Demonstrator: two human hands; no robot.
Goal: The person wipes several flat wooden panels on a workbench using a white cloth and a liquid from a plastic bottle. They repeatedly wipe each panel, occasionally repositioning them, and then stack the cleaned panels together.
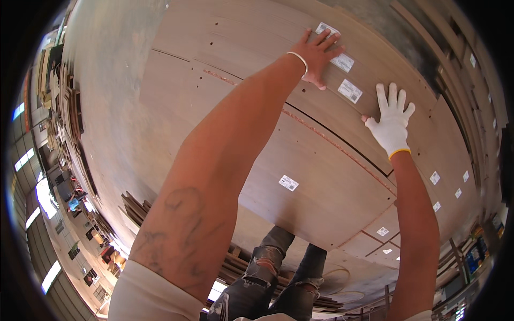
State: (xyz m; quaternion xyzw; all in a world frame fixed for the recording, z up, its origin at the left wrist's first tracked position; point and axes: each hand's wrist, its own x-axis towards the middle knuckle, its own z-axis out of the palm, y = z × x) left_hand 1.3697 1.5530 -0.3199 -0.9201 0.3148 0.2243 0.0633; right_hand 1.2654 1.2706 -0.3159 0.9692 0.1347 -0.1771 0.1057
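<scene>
Both hands, left hand (320,54) and gloved right hand (392,117), press flat, fingers spread, on wooden panels (321,160).

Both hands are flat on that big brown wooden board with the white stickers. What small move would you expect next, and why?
Probably a short push or slide of the top brown wooden panel. The bare left hand and the white-gloved right hand both lie flat and open on it, gripping nothing, and it rests on a stack of similar boards, its near edge unheld.
</scene>
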